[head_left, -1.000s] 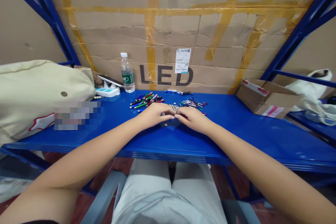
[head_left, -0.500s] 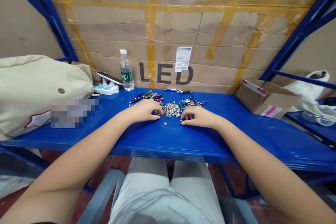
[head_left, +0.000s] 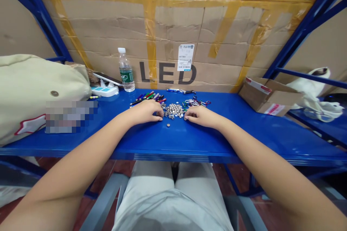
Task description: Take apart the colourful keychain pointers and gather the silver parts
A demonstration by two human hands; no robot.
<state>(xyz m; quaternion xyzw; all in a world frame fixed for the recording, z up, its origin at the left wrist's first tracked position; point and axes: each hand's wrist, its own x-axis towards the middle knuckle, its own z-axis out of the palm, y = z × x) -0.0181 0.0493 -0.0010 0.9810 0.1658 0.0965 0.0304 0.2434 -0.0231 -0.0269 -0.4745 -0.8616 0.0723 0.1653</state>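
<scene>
A pile of small silvery round pieces [head_left: 175, 110] lies on the blue table [head_left: 168, 140] between my two hands. My left hand [head_left: 151, 111] rests at the pile's left side, fingers curled and apart from the thumb, nothing visible in it. At the right edge of the pile is my right hand [head_left: 196, 115], its fingers bent down to the table; whether they hold a piece is hidden. One single round piece [head_left: 168, 125] lies in front of the pile. Coloured pens [head_left: 149, 96] lie behind my left hand, and coloured carabiners [head_left: 196, 102] behind my right hand.
A water bottle [head_left: 126, 70] stands at the back left beside a white power strip [head_left: 105, 90] and a phone [head_left: 107, 78]. A pale bag [head_left: 40, 83] fills the left end. More pens [head_left: 180, 91] lie at the back. An open carton [head_left: 268, 95] sits at the right.
My right hand has moved slightly up and in against the pile's right edge. The view has shifted a little; my left hand stays beside the pile.
</scene>
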